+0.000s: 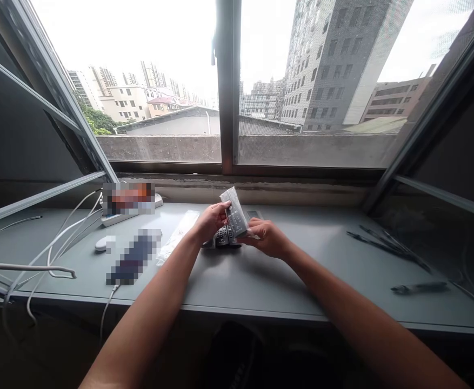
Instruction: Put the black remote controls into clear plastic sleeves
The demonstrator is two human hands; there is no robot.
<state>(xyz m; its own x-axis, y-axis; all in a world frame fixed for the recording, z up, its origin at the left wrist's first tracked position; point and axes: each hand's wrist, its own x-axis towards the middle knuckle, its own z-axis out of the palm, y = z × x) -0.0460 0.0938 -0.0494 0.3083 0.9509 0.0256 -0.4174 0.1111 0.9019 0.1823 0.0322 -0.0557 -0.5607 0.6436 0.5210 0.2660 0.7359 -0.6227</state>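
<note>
A dark remote control (235, 216) in a clear plastic sleeve is tilted above the grey table. My left hand (212, 220) pinches its left edge near the upper half, the thumb on its face. At its lower right end, my right hand (267, 237) grips the remote and the plastic. Beneath and behind the hands lie more dark remotes (222, 236) with small buttons, partly hidden. White plastic wrapping (178, 237) rests on the table beside my left forearm.
A white power strip (155, 202) with cables, a small white object (102, 244) and a blurred dark device (133, 259) with a cable are at left. Pens or thin tools (382, 246) lie at right. The grey table (253, 292) ends at a window.
</note>
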